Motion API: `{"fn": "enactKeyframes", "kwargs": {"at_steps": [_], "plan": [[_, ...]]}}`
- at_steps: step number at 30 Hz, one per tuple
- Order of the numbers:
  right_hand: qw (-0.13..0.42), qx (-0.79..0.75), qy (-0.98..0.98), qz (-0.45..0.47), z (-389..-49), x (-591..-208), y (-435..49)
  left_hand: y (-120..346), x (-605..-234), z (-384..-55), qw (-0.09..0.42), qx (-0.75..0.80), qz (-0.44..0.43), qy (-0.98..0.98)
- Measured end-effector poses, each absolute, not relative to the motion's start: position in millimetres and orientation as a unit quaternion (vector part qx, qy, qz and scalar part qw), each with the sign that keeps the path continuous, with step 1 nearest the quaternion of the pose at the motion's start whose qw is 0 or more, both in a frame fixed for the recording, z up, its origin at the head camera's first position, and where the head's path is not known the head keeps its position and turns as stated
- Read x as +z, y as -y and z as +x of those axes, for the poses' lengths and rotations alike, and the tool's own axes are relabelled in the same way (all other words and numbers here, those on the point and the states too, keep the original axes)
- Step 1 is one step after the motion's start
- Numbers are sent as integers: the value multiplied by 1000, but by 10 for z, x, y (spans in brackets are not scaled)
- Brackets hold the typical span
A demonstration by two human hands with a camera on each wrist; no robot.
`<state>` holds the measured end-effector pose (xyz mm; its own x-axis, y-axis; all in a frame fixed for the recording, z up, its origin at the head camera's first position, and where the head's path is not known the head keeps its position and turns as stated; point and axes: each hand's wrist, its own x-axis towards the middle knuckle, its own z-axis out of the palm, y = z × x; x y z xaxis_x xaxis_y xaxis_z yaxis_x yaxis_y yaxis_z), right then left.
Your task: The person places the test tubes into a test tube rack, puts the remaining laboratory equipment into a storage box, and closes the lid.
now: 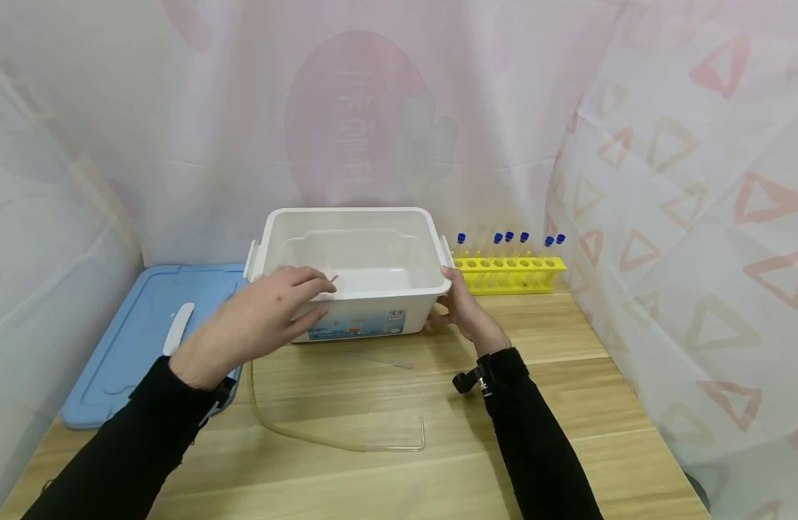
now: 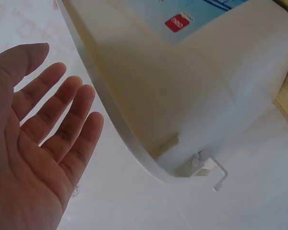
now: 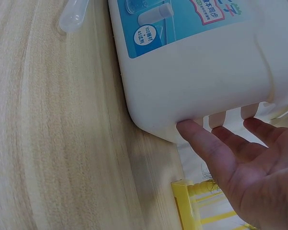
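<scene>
Backdrop: pale printed cloth (image 1: 528, 87) across the top and both sides of the frame. Below it, a wood-grain desk (image 1: 275, 484).

White bin (image 1: 379, 295): on the desk at centre frame, open mouth upward, blue label (image 1: 356, 331) on the front wall, handles at both ends.

Blue lid (image 1: 126, 318): flat at the left of the frame, just beside the bin, partly covered by the left forearm.

Yellow rack (image 1: 512, 284): right of centre, behind the right hand; several blue-capped tubes stand in it, some leaning.

Left hand (image 1: 262, 314): in front of the bin's left half. Fingers extended and slightly spread, grasping nothing; left wrist view shows them near the rim, with a gap between.

Right hand (image 1: 466, 310): at the bin's right end. Fingers fairly straight, tips touching the wall, not clenched; thumb by the upper rim.

Flexible tubing (image 1: 288, 431): curves from beside the left wrist to lower centre, where it meets a bent clear tube (image 1: 422, 433), end pointing up-frame.

White flat tool (image 1: 179, 328): on the lid, lower end hidden by the forearm.

Clear slender piece (image 1: 379, 359): on the desk in front of the bin; too faint to identify.
</scene>
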<state>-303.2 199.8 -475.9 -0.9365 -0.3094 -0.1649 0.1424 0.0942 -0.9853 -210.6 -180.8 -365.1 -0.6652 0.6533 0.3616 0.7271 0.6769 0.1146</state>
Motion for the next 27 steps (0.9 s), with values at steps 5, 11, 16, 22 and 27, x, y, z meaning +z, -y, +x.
{"fn": "enactKeyframes", "kwargs": {"at_steps": [5,11,16,22,27], "plan": [[168,-673,-718,-51,-3032,-4754,-1991,1775,-3717,-1996,147,-126,-384,903],[170,-674,-718,-40,-3046,-4741,-1981,1719,-3812,-1898,161,-118,-408,891],[171,-673,-719,-41,-3051,-4742,-1982,1657,-3922,-1853,177,-105,-445,871],[171,-675,-716,-42,-3049,-4745,-1981,1573,-4047,-1775,167,-75,-467,865],[172,-674,-717,-41,-3058,-4753,-1985,1512,-4144,-1697,134,-48,-473,869]]}}
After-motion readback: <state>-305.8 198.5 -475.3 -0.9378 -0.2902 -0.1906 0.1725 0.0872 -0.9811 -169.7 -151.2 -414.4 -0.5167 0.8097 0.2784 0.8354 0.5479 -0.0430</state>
